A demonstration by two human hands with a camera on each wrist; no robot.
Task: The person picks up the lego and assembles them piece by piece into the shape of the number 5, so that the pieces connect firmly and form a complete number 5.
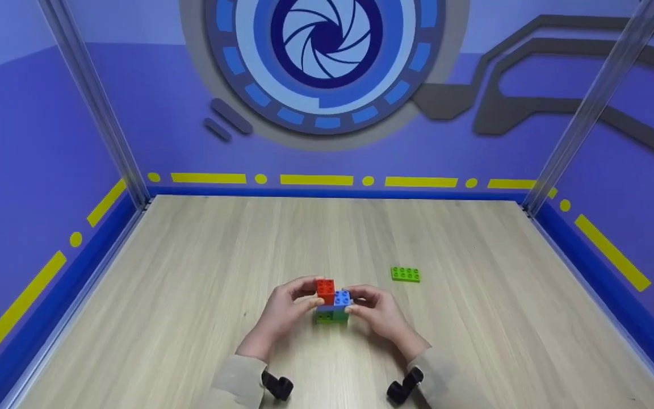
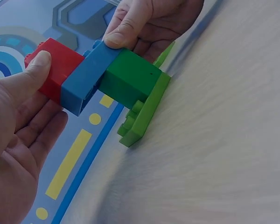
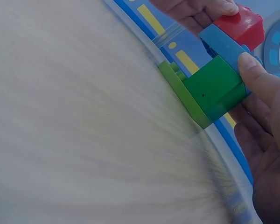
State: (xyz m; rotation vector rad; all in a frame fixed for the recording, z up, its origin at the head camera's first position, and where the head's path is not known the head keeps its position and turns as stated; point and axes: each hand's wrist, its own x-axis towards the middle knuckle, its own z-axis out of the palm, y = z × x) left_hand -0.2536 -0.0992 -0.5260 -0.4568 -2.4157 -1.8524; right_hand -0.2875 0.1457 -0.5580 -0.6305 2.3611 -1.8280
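At lower centre, left hand [image 1: 288, 307]: fingers pinching red brick [image 1: 325, 291];
Right hand [image 1: 381, 313]: fingers pinching blue brick [image 1: 342, 297];
Lime plate [image 1: 405, 275]: flat on surface [image 1: 191, 284], right of centre

Head view looks down — close wrist views share bricks [image 2: 112, 77].

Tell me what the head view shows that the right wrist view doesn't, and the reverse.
Only the head view shows the loose lime plate, the sleeves and the black wrist devices.

Only the right wrist view shows a dark speck on the green brick.

Both show the left hand gripping the red brick, the right hand pinching the blue brick, the attached lime plate and the table.
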